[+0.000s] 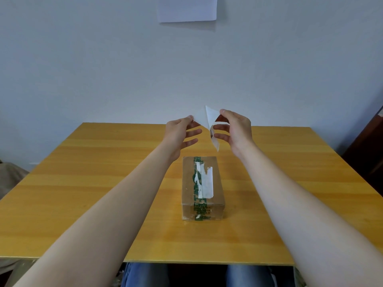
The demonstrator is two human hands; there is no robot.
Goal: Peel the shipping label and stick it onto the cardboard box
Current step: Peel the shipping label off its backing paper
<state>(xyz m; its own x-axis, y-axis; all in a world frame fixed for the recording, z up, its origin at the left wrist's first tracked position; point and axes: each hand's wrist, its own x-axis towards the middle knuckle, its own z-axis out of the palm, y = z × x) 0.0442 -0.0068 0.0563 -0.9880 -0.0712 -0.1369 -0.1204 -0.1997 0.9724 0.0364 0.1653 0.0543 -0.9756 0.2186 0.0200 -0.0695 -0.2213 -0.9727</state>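
shipping label (pixel 210 123): white, partly split from its backing, held in the air above the far end of the cardboard box | left hand (pixel 179 133): pinching left sheet edge, other fingers spread | right hand (pixel 234 129): pinching right sheet | cardboard box (pixel 202 187): green tape, white scraps on top, on table (pixel 83 183)
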